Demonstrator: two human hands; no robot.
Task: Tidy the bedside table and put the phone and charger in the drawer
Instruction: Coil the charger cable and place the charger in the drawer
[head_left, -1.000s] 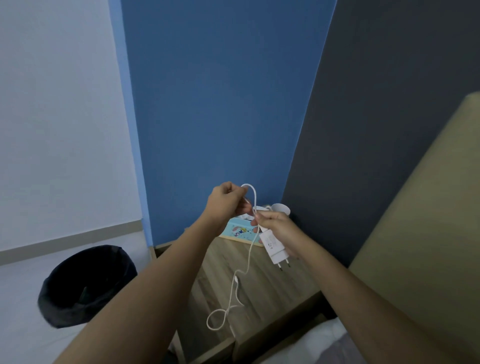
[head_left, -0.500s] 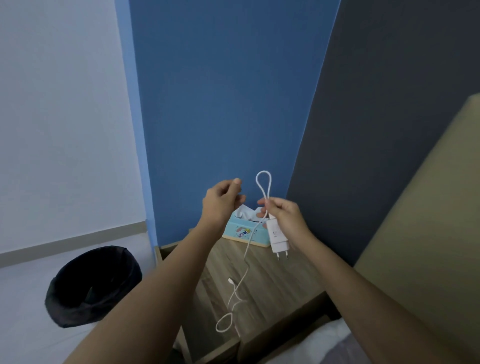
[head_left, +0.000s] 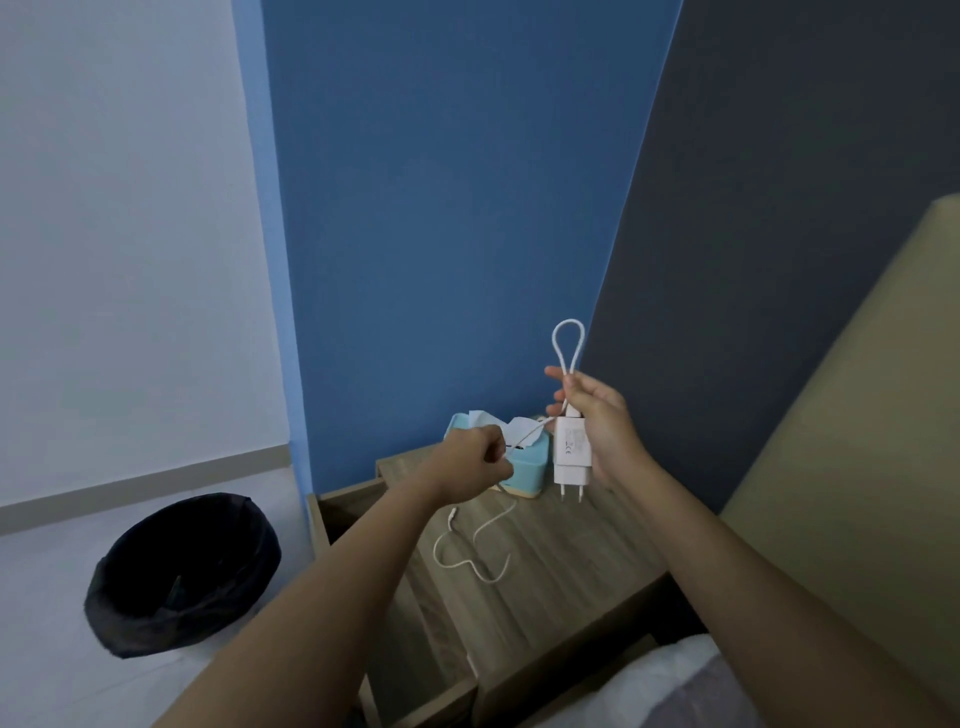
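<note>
Cable work since half a second ago: left hand (head_left: 475, 465), then raised level with the right one, now lower and further left in the frame, fist closed on the thin white charging cable (head_left: 524, 435) and drawing it taut across to the right hand (head_left: 597, 423). First loop stands taller above the right fingers at centre frame. Reads as one coil formed and a second about to be gathered; winding only begun, with much slack trailing onto the wood-grain bedside table (head_left: 571, 566), connector end lying below the left wrist.

Right hand upright, palm toward camera, thumb and fingers pinched on the loop's base while cupping the white two-pin plug adapter (head_left: 571, 452), pins pointing down. Left forearm reaching up from lower left, knuckles up, grip tight and narrow around the cable.

Light-blue rectangular tissue box (head_left: 527, 467) behind the left fist. Open wooden drawer (head_left: 343, 512) to the table's left, contents unclear. Phone not visible. Black round waste bin (head_left: 182, 571) at lower left on the floor
</note>
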